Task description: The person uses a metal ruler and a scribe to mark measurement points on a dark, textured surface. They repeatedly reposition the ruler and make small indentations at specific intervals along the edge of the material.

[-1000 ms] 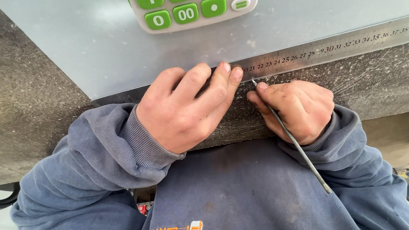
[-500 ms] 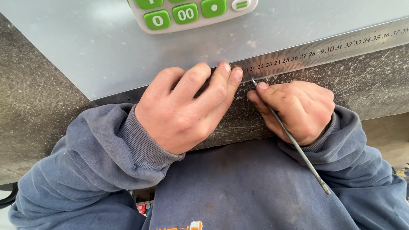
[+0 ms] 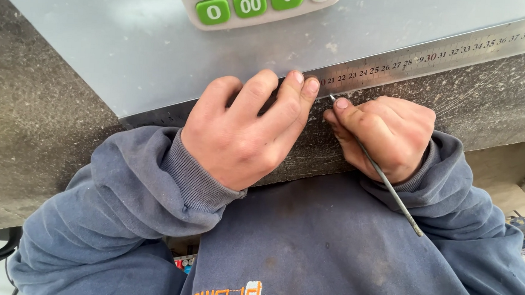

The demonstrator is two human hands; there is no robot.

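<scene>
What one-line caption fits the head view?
Left hand presses a steel ruler on a grey metal sheet while the right hand holds a thin scriber at its edge.

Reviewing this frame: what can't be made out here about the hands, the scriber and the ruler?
All in the head view:
- Scriber tip: too fine to tell whether it touches the metal sheet or the steel ruler.
- Ruler's left stretch: hidden under the left hand.
- Right hand: curled fingers hide the grip on the scriber.
- Calculator: upper part cut off by the top edge.
</scene>
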